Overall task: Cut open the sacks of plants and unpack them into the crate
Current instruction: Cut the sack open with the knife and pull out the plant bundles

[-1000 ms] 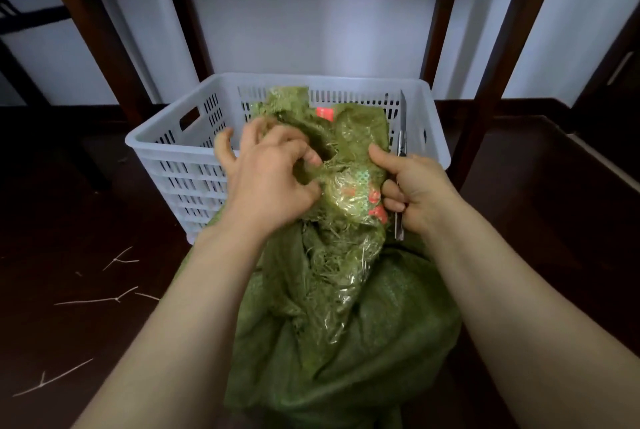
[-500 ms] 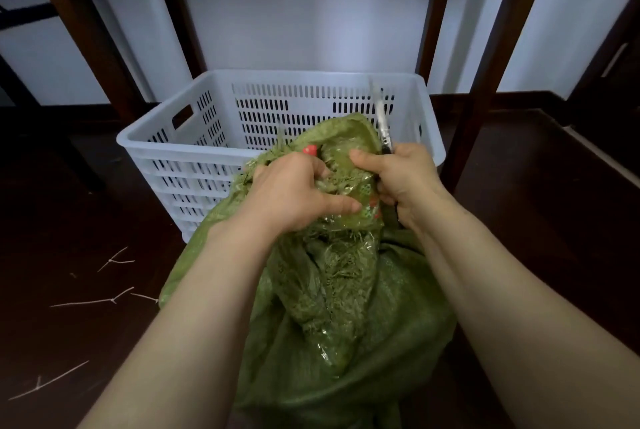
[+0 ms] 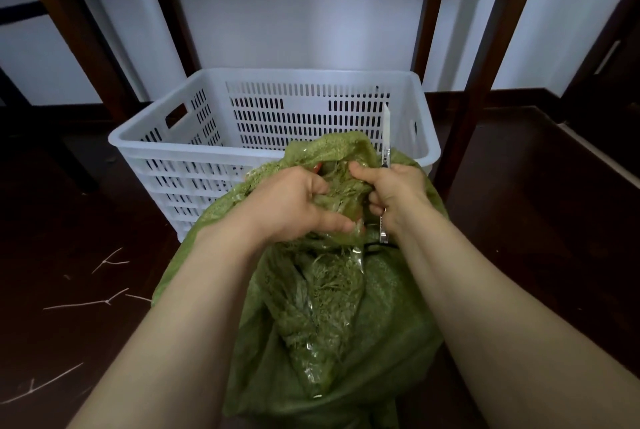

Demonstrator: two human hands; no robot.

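grip: our left hand clutched the sack mouth; right hand gripped the knife, blade up, thumb pinching sack.
target: crate sat just beyond both hands, probably empty.
sack axis: ran from us toward crate.

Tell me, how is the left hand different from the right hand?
The left hand grips only the green sack; the right hand pinches the sack and also holds a knife, blade pointing up. The left hand's thumb lies low on the torn top; the right hand's thumb presses higher up. Both hold the same opening, in front of the white crate.
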